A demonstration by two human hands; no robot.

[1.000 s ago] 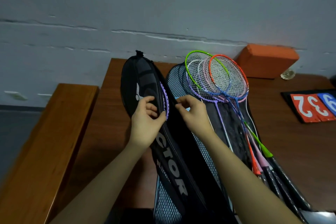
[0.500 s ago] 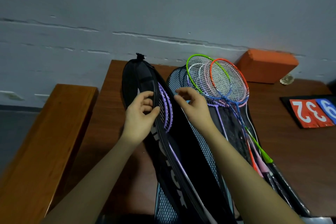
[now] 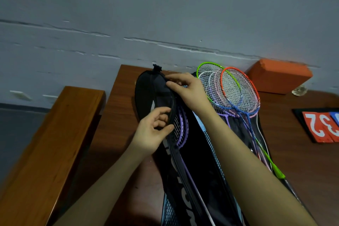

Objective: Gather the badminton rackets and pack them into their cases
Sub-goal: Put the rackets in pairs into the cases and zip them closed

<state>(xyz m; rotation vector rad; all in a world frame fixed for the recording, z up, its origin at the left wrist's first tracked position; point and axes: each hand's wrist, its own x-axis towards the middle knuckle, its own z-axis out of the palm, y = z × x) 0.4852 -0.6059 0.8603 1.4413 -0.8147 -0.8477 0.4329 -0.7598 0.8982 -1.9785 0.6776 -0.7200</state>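
A black racket case (image 3: 146,90) lies on the brown table (image 3: 121,134), its long edge unzipped. Two purple rackets (image 3: 181,126) sit inside, heads showing through the gap. My left hand (image 3: 152,132) pinches the case's open flap at mid-head. My right hand (image 3: 187,90) grips the zipper edge near the case's top end. To the right lies a fan of loose rackets: green (image 3: 207,66), orange (image 3: 238,71), blue, pink and purple frames, resting on a mesh-sided case (image 3: 207,139).
An orange foam block (image 3: 278,77) stands at the wall behind the rackets. A flip scoreboard (image 3: 321,126) with red and blue number cards lies at the right. A wooden bench (image 3: 45,143) runs along the left of the table. A small shuttlecock (image 3: 299,91) is by the block.
My right hand has moved up from the middle of the case opening to its top end. My left hand has shifted slightly, still holding the flap, and the purple racket heads show more.
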